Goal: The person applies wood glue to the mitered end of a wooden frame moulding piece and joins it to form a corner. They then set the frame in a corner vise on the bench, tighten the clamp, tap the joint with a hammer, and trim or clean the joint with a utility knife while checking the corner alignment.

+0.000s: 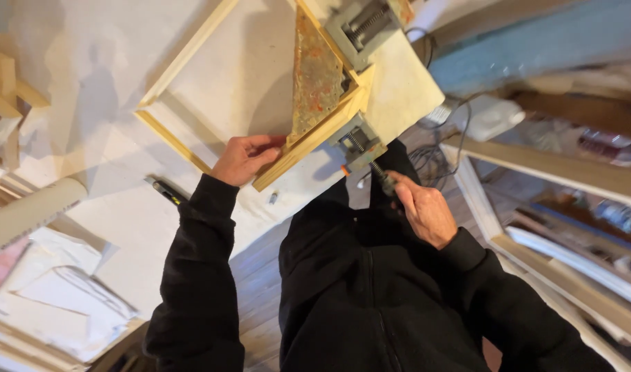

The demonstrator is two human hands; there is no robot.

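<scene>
Item: wooden frame (191, 76) corner in a corner clamp (357, 141), at the table (88, 96) edge.

I log my left hand (245, 158) closed on the frame's pale moulding, fingers over its end; my right hand (425, 213) wrapped tight round the clamp's screw handle (384, 180). A rusty metal plate (315, 76) lies inside the corner. A second clamp (362, 24) sits further up. Risk, as I judge it: over-tightening could skew the mitre or dent the soft wood. A dark pen-like tool (165, 191) lies near my left sleeve. No labels are legible; a pale cardboard tube (29, 213) lies far left.
</scene>
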